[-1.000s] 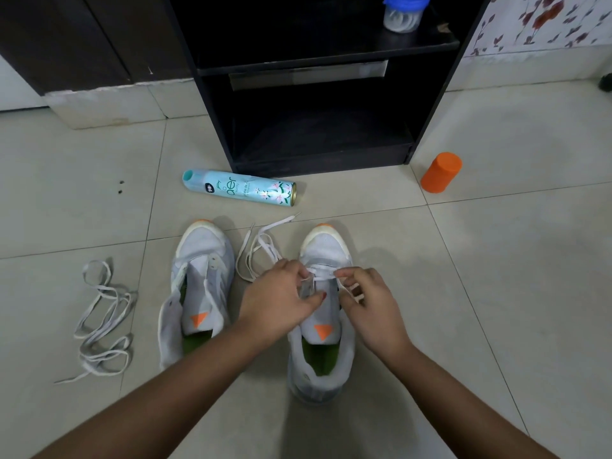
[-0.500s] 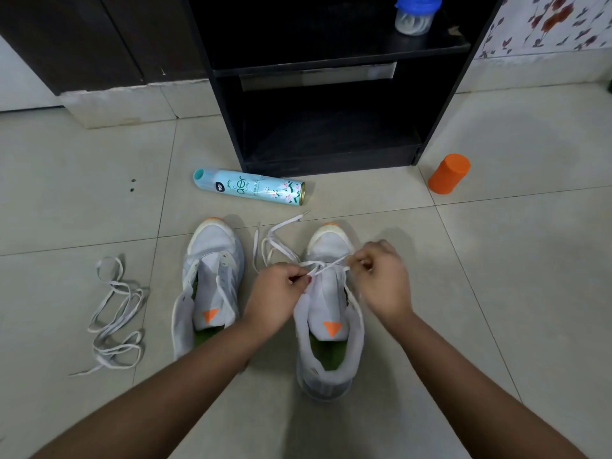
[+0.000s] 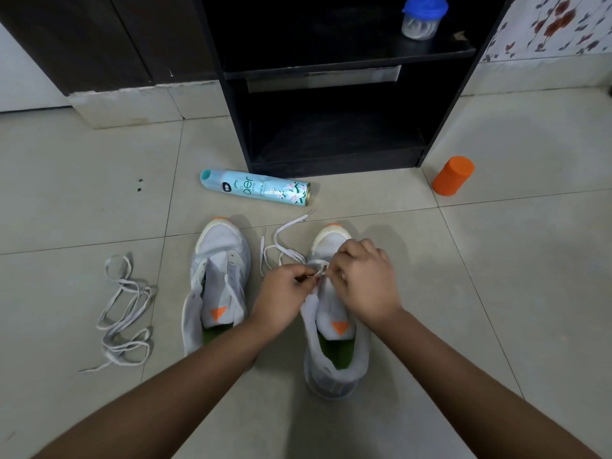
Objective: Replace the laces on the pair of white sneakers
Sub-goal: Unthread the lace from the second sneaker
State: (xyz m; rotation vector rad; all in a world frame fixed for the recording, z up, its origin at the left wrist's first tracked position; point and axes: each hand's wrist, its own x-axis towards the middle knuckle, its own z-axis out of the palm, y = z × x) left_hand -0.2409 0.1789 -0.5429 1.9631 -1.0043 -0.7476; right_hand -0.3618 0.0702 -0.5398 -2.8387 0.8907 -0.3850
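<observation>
Two white sneakers stand side by side on the tiled floor, toes pointing away from me. The left sneaker (image 3: 218, 286) has no lace and its tongue is pulled up. Over the right sneaker (image 3: 334, 352) both my hands work at the lowest eyelets near the toe. My left hand (image 3: 281, 296) pinches a white lace (image 3: 281, 250) whose loose loops trail to the left of the toe. My right hand (image 3: 364, 279) pinches the same lace at the eyelets and hides part of the toe. A second loose lace (image 3: 122, 313) lies tangled on the floor at the left.
A light-blue spray can (image 3: 255, 192) lies on its side beyond the shoes. An orange cylinder (image 3: 452, 175) stands at the right. A black open shelf unit (image 3: 331, 127) rises behind, with a blue-lidded jar (image 3: 422, 18) on its upper shelf.
My right hand has moved forward over the toe of the right sneaker, and both hands have drawn closer together at the front eyelets. The view has shifted slightly.
</observation>
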